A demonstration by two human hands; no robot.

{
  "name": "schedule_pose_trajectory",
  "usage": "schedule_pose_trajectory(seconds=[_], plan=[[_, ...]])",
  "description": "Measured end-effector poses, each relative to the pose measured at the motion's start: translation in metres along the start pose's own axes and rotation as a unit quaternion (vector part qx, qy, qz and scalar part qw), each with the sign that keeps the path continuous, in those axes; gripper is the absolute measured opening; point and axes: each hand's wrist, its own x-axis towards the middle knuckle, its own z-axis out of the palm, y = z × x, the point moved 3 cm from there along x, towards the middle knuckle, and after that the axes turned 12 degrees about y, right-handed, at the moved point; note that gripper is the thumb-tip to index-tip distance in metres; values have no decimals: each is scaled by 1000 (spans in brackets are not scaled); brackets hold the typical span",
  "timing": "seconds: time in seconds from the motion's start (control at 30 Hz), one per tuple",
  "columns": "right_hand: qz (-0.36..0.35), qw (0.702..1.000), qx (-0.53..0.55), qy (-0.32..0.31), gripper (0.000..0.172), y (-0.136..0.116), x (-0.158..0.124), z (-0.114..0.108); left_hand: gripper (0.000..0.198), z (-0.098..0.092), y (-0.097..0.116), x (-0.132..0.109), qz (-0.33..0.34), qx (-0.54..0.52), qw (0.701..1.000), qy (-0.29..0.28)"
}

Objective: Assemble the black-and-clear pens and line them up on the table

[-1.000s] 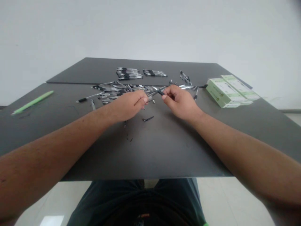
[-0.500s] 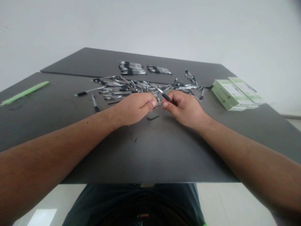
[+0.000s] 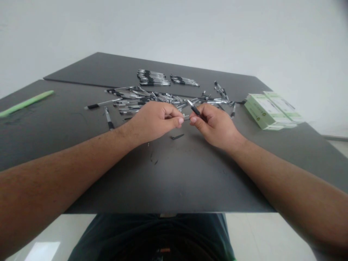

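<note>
My left hand (image 3: pixel 159 119) is closed, its thumb and forefinger pinching one end of a small clear pen part (image 3: pixel 186 117), perhaps a cap. The other end meets the fingertips of my right hand (image 3: pixel 214 123). A pen with a black grip (image 3: pixel 194 108) slants up out of my right hand, tip towards the upper left, its rear hidden in the palm. Behind both hands spreads a loose heap of clear and black pens (image 3: pixel 136 102). On the table just below the fingertips lies a small black piece (image 3: pixel 177 136).
Two neat groups of pens, a larger one (image 3: pixel 153 78) and a smaller one (image 3: pixel 185 80), lie at the back of the dark table (image 3: pixel 185 181). Green and white boxes (image 3: pixel 268 112) stand at the right. A long light-green object (image 3: pixel 27 104) lies far left. Small dark scraps (image 3: pixel 154 159) dot the front.
My left hand has risen slightly and its fingers have shifted on the small clear part. The pen in my right hand has moved a little to the right.
</note>
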Motion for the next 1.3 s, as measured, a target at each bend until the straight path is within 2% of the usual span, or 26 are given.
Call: schedule_pose_trajectory(seconds=[0.2, 0.43, 0.6, 1.07, 1.3], plan=[[-1, 1000, -5, 3, 38, -3, 0, -2, 24, -1, 0, -3, -10, -17, 999, 30], [7, 999, 30, -9, 35, 6, 2, -3, 26, -11, -7, 2, -21, -7, 997, 76], [12, 1000, -11, 9, 25, 12, 4, -7, 27, -15, -14, 6, -14, 8, 995, 102], [-39, 998, -41, -9, 20, 8, 3, -5, 29, -9, -9, 2, 18, 39, 996, 72], [-8, 999, -40, 7, 16, 5, 3, -6, 35, -5, -9, -1, 9, -23, 999, 23]])
